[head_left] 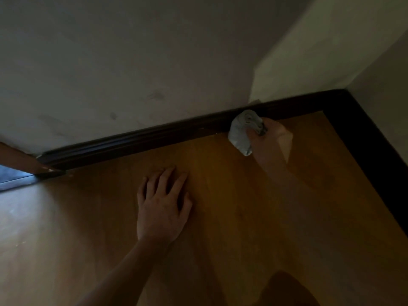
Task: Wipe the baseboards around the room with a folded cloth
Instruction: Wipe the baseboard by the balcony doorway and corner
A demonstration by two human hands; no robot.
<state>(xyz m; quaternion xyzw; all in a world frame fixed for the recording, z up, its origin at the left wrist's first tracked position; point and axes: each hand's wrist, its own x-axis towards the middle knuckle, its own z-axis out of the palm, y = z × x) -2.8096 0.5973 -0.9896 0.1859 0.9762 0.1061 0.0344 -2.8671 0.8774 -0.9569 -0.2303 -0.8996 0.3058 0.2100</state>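
Observation:
A dark brown baseboard (136,140) runs along the foot of the pale wall from a door at the left to the room's corner at the upper right, then down the right side (375,164). My right hand (272,142), blurred by motion, grips a bunched grey cloth (240,131) that presses against the baseboard a little left of the corner. My left hand (164,204) lies flat on the wooden floor, palm down, fingers spread, holding nothing.
The orange-brown wooden floor (242,217) fills the lower view. A wooden door edge (19,159) stands at the far left, with light on the floor beside it. A knee (287,290) shows at the bottom. Smudges mark the wall (154,62).

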